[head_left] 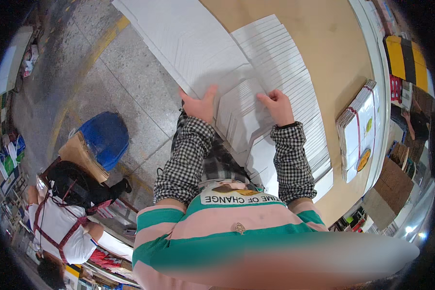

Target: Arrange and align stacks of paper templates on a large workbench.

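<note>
Sheets (193, 46), white and flat, head view: a long pile upper left, a stepped fan (295, 92) to its right, both on the tan tabletop (343, 43), smaller pieces in between near the body. Fan is likely overlapped so each edge stays easy to catch. Left hand (200, 108) is spread at the pile's near end, thumb on top, a finger at the outer edge, probably to steady it; right hand (281, 107) is half curled, thumb and forefinger together by the inner edge. Can't tell if either hand actually grips. Banded bundle (360, 133) sits apart at right, its strap presumably keeping it square. Hidden: left fingers' undersides, right palm, tabletop's near left edge under the pile. Pile is cut off at top; layer count unclear; bottom strip blurred.
</note>
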The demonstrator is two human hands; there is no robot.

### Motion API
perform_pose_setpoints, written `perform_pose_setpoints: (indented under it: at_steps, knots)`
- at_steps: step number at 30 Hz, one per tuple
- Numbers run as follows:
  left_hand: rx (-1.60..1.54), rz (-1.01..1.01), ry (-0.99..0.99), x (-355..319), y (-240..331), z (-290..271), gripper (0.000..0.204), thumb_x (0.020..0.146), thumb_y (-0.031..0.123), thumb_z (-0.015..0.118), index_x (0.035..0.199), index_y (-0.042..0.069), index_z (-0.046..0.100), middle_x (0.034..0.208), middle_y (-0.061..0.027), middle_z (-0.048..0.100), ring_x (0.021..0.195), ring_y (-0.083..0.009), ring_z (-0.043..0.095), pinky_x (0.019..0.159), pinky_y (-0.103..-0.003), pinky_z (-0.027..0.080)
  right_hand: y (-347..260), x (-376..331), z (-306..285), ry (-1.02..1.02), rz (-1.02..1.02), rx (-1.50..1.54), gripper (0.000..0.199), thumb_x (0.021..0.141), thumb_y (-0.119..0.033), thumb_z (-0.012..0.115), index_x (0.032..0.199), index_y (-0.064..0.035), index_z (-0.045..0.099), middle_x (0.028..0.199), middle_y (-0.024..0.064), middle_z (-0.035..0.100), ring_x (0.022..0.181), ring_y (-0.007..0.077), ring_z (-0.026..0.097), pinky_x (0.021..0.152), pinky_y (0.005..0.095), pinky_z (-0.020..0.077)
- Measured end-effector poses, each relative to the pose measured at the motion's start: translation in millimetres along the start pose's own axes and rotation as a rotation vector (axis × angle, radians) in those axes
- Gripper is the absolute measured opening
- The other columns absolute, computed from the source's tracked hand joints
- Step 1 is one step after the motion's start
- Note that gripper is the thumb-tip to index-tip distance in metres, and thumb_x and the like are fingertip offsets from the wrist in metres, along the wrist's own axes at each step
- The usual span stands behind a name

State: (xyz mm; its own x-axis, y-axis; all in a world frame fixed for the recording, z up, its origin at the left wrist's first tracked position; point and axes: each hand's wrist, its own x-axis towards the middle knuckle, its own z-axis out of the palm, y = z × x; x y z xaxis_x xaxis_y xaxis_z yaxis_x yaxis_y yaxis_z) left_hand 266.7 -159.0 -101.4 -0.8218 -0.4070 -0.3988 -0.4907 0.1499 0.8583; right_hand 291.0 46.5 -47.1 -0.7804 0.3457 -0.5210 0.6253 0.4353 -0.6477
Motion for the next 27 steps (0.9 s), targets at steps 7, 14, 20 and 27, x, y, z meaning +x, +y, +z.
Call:
perform_pose_setpoints:
  at_steps: [7, 14, 20, 27]
  knots:
    - [-0.074, -0.044, -0.035, 2.3, -4.9, 3.9, 0.080, 0.063, 0.022, 0.077, 0.122, -0.005, 0.030, 0.114, -0.0175, 0.049, 0.102, -0.0243, 0.051, 0.088, -0.032, 0.041, 6.6, 6.0, -1.9, -0.044, 0.034, 0.046, 0.036, 0.070, -0.030, 0.068, 0.064, -0.0009, 0.048, 0.059, 0.0010, 0.045, 0.056, 0.0109, 0.041, 0.050, 0.0269, 0.0353]
    - [-0.063, -0.028, -0.017, 0.9, -3.0, 1.7, 0.077, 0.063, 0.023, 0.076, 0.120, -0.006, 0.033, 0.111, -0.0174, 0.051, 0.101, -0.0247, 0.052, 0.087, -0.033, 0.041, 19.3, 8.3, -1.6, -0.094, -0.067, 0.009, 0.038, 0.071, -0.029, 0.067, 0.063, -0.0013, 0.042, 0.057, 0.0001, 0.038, 0.056, 0.0105, 0.036, 0.048, 0.0278, 0.0323]
    - [-0.018, 0.006, -0.036, -0.7, 10.5, 0.4, 0.077, 0.063, 0.024, 0.076, 0.119, -0.007, 0.034, 0.111, -0.0177, 0.051, 0.101, -0.0251, 0.052, 0.085, -0.034, 0.042, 19.6, 8.5, -2.0, -0.098, -0.111, 0.037, 0.038, 0.071, -0.029, 0.066, 0.063, -0.0012, 0.043, 0.056, 0.0001, 0.037, 0.056, 0.0104, 0.036, 0.048, 0.0279, 0.0319]
    - [-0.079, 0.042, -0.050, -8.3, -2.8, -3.7, 0.073, 0.064, 0.025, 0.076, 0.117, -0.006, 0.037, 0.110, -0.0174, 0.052, 0.099, -0.0253, 0.053, 0.085, -0.034, 0.042, 18.6, -6.2, -4.5, -0.029, -0.075, 0.025, 0.034, 0.069, -0.027, 0.068, 0.069, 0.0007, 0.049, 0.061, 0.0016, 0.046, 0.057, 0.0109, 0.040, 0.051, 0.0277, 0.0356]
